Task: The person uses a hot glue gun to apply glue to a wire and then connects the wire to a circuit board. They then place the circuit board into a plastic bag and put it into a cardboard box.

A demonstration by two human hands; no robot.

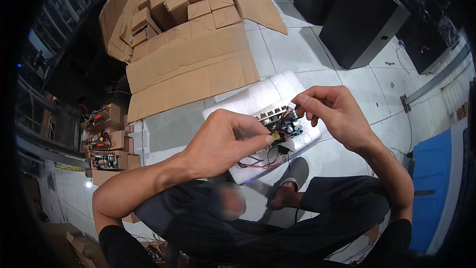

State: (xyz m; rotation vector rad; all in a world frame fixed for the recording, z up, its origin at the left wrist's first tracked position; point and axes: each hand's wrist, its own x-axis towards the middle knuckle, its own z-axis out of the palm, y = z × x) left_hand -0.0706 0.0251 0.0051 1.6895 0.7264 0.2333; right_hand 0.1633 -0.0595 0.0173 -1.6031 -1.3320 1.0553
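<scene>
A populated circuit board (pixel 292 130) with black, green and yellow parts lies on a white foam block (pixel 230 106) in front of me. My left hand (pixel 223 136) reaches over its left side, thumb and forefinger closed at its near edge, beside a yellow part. At the board's far right corner, my right hand (pixel 329 111) holds thumb and forefinger pinched together. Thin wires run close to those fingertips, but what they pinch is too small to make out. A black connector (pixel 283 150) and loose red and black wires (pixel 258 164) hang at the board's near side.
Ahead stands a large open carton (pixel 193 72) full of small brown boxes (pixel 201 10). More circuit boards (pixel 103 160) sit on boxes at left. Tall black cabinets (pixel 364 25) line the right, with a blue panel (pixel 431 178) nearer. My sandalled foot (pixel 292 178) is beside the foam.
</scene>
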